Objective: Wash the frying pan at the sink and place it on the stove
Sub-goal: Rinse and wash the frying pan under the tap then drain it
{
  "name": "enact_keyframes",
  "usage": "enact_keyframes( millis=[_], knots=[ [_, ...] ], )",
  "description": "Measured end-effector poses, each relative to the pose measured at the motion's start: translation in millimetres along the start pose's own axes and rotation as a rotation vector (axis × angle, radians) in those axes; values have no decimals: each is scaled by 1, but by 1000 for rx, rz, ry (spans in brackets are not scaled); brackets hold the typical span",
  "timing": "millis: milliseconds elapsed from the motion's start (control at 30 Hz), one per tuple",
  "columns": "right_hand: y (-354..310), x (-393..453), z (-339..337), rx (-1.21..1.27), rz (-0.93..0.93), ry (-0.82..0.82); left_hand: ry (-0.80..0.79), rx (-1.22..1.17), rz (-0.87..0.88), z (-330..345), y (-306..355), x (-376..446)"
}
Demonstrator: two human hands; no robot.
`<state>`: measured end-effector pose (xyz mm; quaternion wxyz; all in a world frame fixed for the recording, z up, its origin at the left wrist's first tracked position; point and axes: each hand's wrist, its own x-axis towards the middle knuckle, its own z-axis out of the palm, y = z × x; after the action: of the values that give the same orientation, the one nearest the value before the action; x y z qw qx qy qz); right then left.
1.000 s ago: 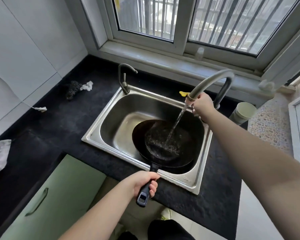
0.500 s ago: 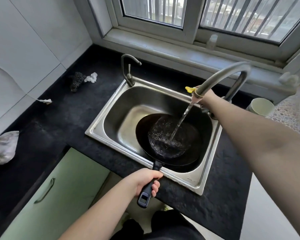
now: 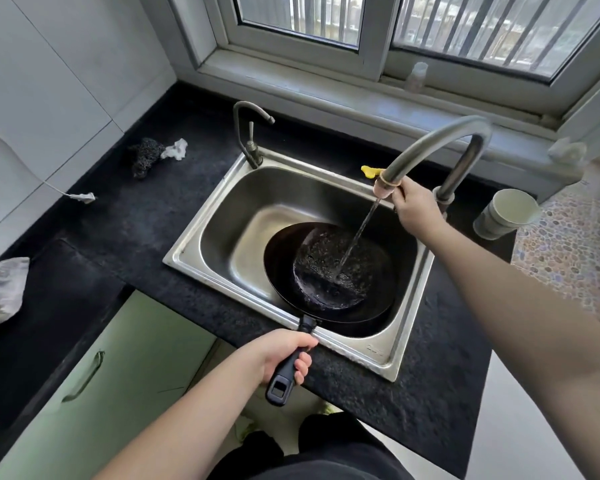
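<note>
Left hand (image 3: pixel 280 355): fingers (image 3: pixel 300 366) wrapped tight round the black handle (image 3: pixel 289 368), handle end poking out below the fist. Frying pan (image 3: pixel 329 273) runs up and right from that grip, bowl sitting inside the steel sink (image 3: pixel 201 237), handle crossing the near rim. Pan looks tilted, far side lower; can't be sure.

Right hand (image 3: pixel 417 211): fingers curled at the spout end of the tall faucet (image 3: pixel 440 143). Can't tell if they clamp the spout or something behind it; fingertips hidden. Water stream (image 3: pixel 359 235) falls from just left of those fingers into the pan, pooling and foaming on its floor.

Around: small second tap (image 3: pixel 248 133) at the sink's far-left corner; yellow bit (image 3: pixel 370 171) just left of the right fingers, mostly hidden by the spout. Cup (image 3: pixel 506 213) right of the faucet base. Dark scrubber (image 3: pixel 146 155) and white scrap (image 3: pixel 175 149) well left on the black counter (image 3: pixel 125 220). Grey cloth (image 3: pixel 0 289) cut off at the left edge. Green cabinet (image 3: pixel 111 382) below the left hand.
</note>
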<state>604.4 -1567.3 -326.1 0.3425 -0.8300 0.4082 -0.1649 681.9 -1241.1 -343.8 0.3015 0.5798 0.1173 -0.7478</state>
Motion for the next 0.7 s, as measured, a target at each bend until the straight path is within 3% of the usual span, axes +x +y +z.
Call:
enact_keyframes(
  millis=[333, 467, 600, 700],
  knots=[
    [3, -8, -6, 37, 16, 42, -33, -13, 2, -2, 0, 0],
    [2, -16, -6, 7, 65, 62, -110, -140, 31, -6, -6, 1],
    [-4, -60, -11, 103, 52, 240, -174, -275, 71, -8, -17, -1],
    [-7, -113, 1, 166, 90, 224, -200, -318, 39, -9, -16, -3]
  ],
)
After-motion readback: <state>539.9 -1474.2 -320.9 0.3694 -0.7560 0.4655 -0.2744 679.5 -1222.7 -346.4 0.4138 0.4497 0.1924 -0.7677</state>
